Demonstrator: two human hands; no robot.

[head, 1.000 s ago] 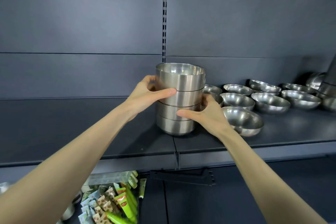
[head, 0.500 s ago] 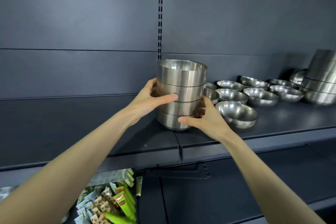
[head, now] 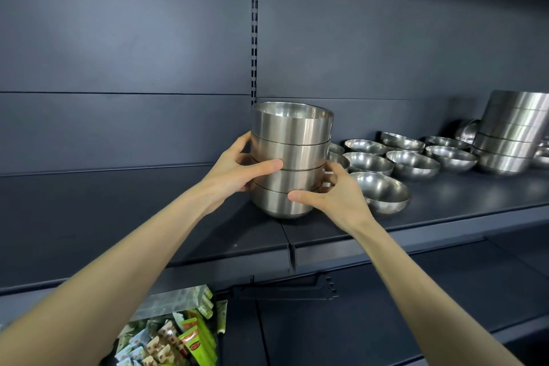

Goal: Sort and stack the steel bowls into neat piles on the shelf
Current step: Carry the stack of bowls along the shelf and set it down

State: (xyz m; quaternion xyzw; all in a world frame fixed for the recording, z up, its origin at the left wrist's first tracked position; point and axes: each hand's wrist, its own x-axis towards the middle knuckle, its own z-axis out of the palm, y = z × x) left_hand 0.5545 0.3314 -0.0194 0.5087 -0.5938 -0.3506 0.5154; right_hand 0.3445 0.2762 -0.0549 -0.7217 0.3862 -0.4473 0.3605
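The stack of four round, straight-walled brushed steel bowls (head: 289,157) is directly ahead of the person, squarely between the two hands, at the seam where two panels of the dark grey metal shelf (head: 148,217) meet. Its long axis runs upright, with the top bowl slightly askew towards the right. The pile is tall and narrow and, in my judgement, apt to tip if pushed from one side only. The left hand (head: 237,171) grips it from the left, thumb across the front near the joint between the second and third bowls, fingers reaching round the back. The right hand (head: 337,197) grips it lower on the right, thumb at the rim of the bottom bowl. Both hands are clamped on the same pile, set apart by its width, the left higher than the right, and neither is plainly nearer. Whether the base rests on the shelf or is just clear of it I cannot tell. Just beside the right hand lies a loose shallow round steel bowl (head: 383,193), with more shallow bowls (head: 413,163) behind it. A second tall pile of steel bowls (head: 511,134) stands well apart at the far right. A shift to the right would meet the loose bowls first, so the right hand's side is the one to watch.
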